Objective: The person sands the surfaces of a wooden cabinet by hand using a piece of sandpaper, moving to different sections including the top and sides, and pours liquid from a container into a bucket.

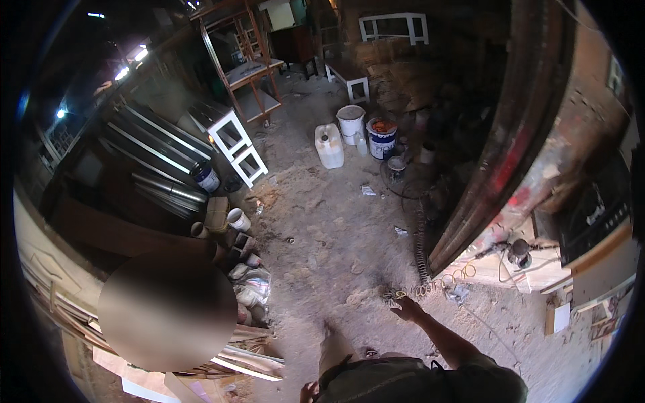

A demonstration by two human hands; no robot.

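**Workshop floor (316,232), viewed from above**

Left: a pale sack (254,289). Lower centre: the left hand (309,391), partly cut off, its grip indeterminable. Right of centre: the right hand (406,309) at the near end of a yellow coiled hose (420,291); whether it grasps this cannot be told. Far right: a brown upright (514,134).

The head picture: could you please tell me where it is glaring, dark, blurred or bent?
In the head view, lamps glare at upper left; the far back is dim; a round blurred patch hides part of the lower left; the brown post looks curved; the right hand has a readable outline.
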